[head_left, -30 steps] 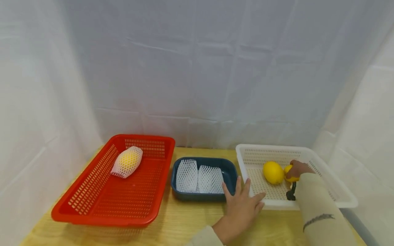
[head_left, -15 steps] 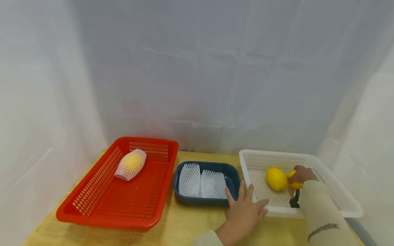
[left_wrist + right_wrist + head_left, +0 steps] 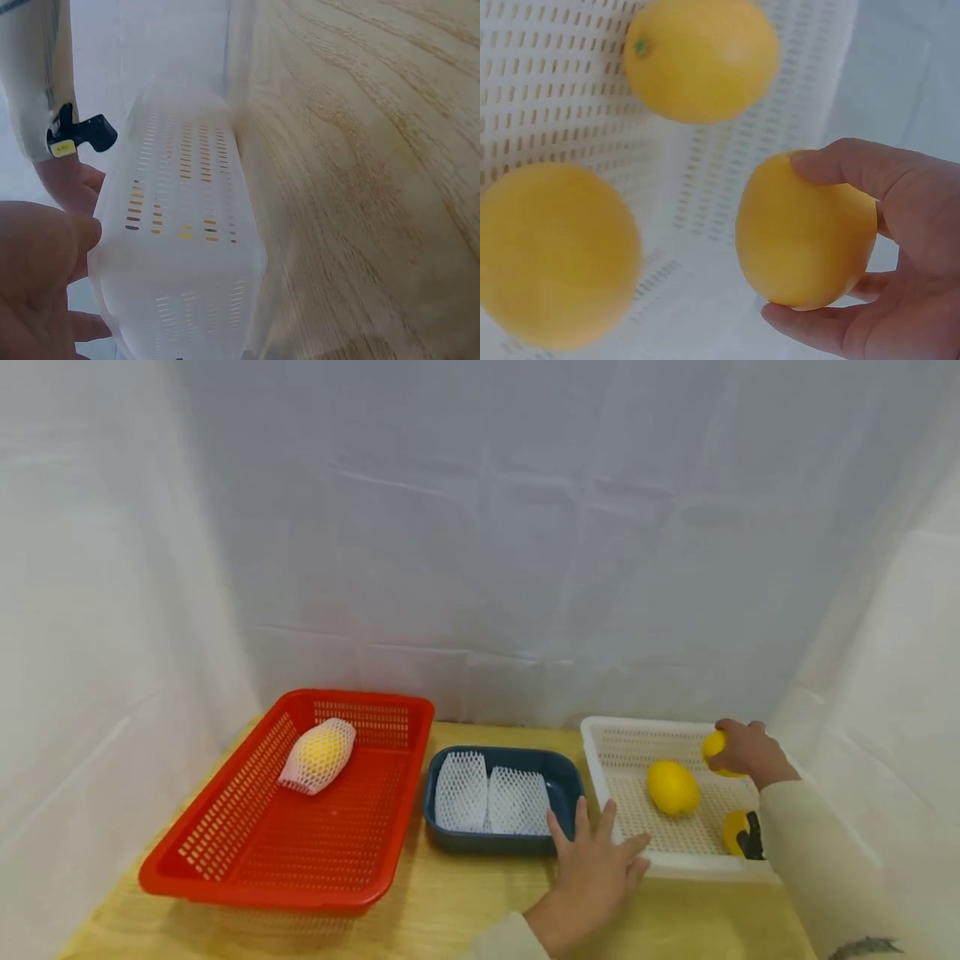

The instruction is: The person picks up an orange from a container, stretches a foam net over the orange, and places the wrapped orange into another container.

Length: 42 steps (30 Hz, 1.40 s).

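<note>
My right hand (image 3: 757, 756) grips a lemon (image 3: 806, 232) with thumb and fingers, above the back right of the white basket (image 3: 701, 866). Two more lemons stay in the basket, one near the middle (image 3: 673, 787) and one at the front right (image 3: 737, 833), partly hidden by the black wrist mount. My left hand (image 3: 592, 877) lies with fingers spread at the basket's front left corner, its fingertips right at the rim in the left wrist view. Beside that hand, two white foam net sleeves (image 3: 461, 793) lie in a dark blue tray (image 3: 502, 842).
On the left stands a red basket (image 3: 270, 900), holding one lemon in a foam net sleeve (image 3: 318, 756). All three containers rest on a wooden table (image 3: 435, 906), enclosed by white sheeting (image 3: 480, 543) at the back and sides.
My right hand has lifted the lemon up and back to the right, uncovering another lemon at the basket's front right. The left hand has kept its place.
</note>
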Available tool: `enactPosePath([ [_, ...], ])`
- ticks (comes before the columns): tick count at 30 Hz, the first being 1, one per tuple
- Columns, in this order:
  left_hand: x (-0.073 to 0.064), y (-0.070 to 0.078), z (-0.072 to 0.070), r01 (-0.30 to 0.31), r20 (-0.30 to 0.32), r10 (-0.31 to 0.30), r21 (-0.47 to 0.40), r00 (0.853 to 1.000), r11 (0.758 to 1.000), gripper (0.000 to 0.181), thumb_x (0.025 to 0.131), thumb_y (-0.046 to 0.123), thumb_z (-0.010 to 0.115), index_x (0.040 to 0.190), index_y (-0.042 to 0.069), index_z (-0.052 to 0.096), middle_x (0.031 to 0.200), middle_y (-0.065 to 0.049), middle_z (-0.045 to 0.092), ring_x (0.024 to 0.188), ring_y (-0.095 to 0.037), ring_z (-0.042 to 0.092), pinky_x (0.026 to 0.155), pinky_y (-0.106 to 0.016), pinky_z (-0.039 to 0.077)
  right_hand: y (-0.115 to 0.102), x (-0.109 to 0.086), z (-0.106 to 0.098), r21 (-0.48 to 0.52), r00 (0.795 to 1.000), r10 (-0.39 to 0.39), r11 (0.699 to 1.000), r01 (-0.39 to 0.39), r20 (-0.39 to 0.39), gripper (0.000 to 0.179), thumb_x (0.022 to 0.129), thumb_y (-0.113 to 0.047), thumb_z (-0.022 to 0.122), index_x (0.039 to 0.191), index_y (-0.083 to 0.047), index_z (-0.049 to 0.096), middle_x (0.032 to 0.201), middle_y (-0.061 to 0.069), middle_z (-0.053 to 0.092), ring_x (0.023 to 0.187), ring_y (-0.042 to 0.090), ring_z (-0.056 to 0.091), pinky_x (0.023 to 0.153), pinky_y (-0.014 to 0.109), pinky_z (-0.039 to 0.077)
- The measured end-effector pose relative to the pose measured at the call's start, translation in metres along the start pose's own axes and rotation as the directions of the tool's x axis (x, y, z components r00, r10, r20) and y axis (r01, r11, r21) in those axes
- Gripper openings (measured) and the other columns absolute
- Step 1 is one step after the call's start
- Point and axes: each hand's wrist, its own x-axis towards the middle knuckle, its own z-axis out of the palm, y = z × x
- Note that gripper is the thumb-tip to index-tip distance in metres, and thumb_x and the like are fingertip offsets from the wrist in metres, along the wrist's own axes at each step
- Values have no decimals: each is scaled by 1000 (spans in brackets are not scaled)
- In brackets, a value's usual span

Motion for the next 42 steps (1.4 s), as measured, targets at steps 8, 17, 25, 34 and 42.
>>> enactPosePath([
  [8,3,-3,2,36,-1,-36,-61,999,997,39,98,54,44,136,47,50,153,0,37,138,-39,33,100,-72,25,-26,-18,-13,-41,982,-144,989,140,-119,69,79,-20,72,134,9,41,119,43,38,93,49,52,77,60,47],
  [17,-3,-17,4,-3,-26,-5,-313,1000,950,53,98,50,49,146,30,39,150,-3,41,139,-37,31,105,-65,28,-54,-56,0,14,930,-271,959,283,-250,67,82,-22,73,136,5,44,127,41,39,99,51,53,77,64,46],
  [25,-12,-48,-11,-100,-188,-26,-626,982,773,71,92,43,64,150,17,31,151,-5,37,136,-30,39,105,-53,38,-89,-85,11,182,879,-329,895,406,-346,68,84,-23,75,140,-2,44,133,30,44,101,42,55,79,57,50],
  [34,-37,-85,-35,-132,-185,-29,-795,982,592,85,83,39,76,150,36,24,156,1,27,134,-25,40,106,-48,40,-120,-109,41,762,908,-406,554,336,-106,64,93,-17,66,148,-10,34,140,23,39,106,34,59,82,32,54],
  [42,-55,-96,-46,-275,-308,53,-741,950,613,91,77,29,83,150,31,28,155,1,29,134,-24,40,101,-42,45,-148,-116,72,975,765,-644,163,149,-10,48,99,-9,48,145,-20,36,133,8,46,108,22,59,93,39,51],
])
